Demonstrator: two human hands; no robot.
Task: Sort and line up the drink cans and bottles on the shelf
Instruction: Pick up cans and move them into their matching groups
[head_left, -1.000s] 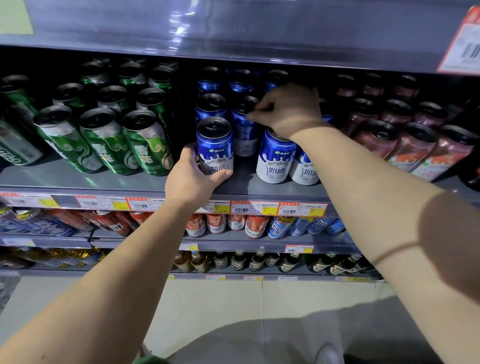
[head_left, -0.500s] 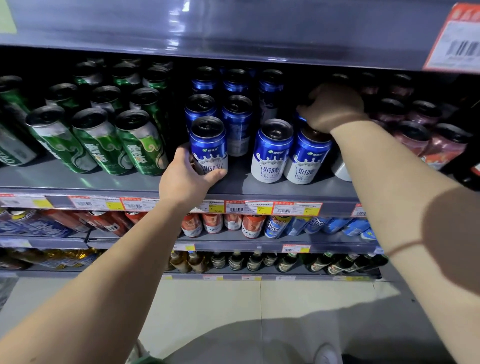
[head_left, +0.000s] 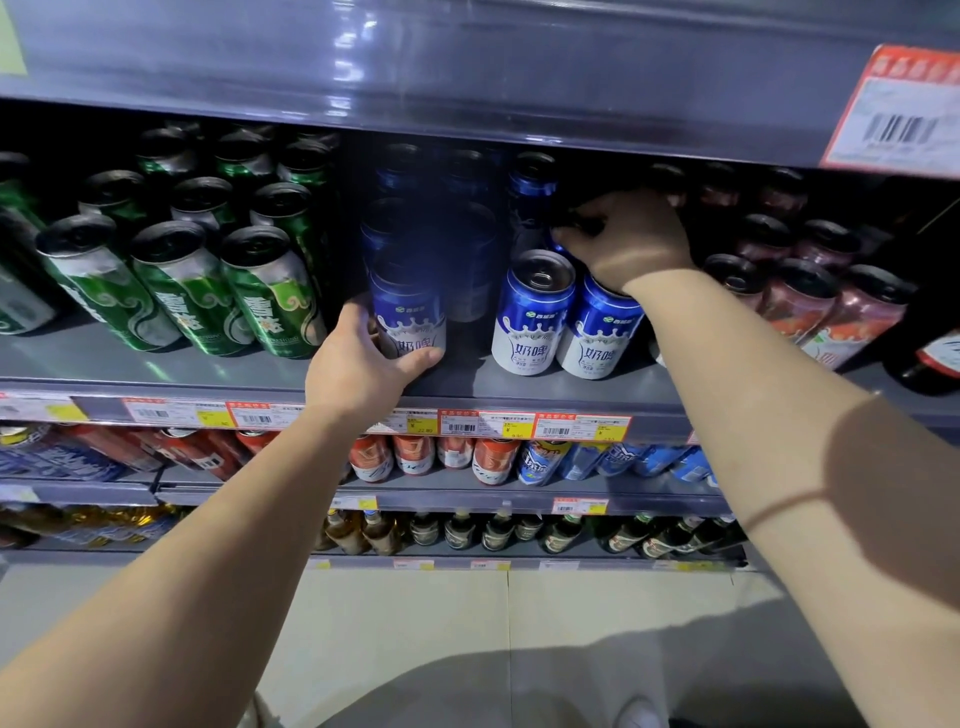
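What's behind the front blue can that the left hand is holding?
Behind the front blue can gripped by the left hand more blue cans recede in a row. They are blurred; their count and the shelf's back are unclear.

Head view faces shelf (head_left: 519, 384) closely, angled downward.

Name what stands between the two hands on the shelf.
Head view: one upright blue-and-white drink can, between the left hand gripping the blurred blue can and the right hand.

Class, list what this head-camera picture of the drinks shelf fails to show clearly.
- Head view: the right hand hides the can under its fingers.
- The left hand's blue can is motion-blurred.
- Price tags: print too small.
- Rear cans: lost in shadow.
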